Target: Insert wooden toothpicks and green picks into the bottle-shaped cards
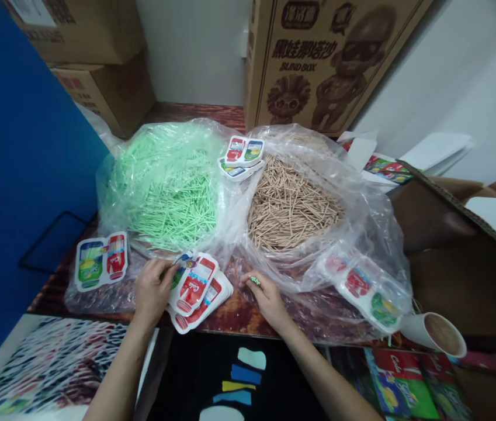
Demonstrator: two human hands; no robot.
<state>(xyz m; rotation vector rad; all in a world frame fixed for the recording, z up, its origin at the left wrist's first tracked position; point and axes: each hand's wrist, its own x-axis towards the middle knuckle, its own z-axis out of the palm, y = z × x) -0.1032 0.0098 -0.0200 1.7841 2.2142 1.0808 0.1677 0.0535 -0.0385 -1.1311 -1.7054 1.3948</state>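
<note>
My left hand (152,290) is closed on the edge of a bottle-shaped cola packet (196,283), printed red and green. Under that packet lies a loose stack of similar packets (213,306) at the table's front edge. Between the fingers of my right hand (269,301) is a small bundle of green sticks (255,280), with only its ends showing. Just beyond the hands are two clear plastic bags, one heaped with thin green sticks (177,202), the other with thin brown sticks (294,204).
More packets lie at the left (101,261), between the bags (244,151), and under plastic at the right (364,290). A paper cup (434,333) lies tipped at the right front. Cardboard boxes (300,64) stand behind; an open carton (458,257) is at the right.
</note>
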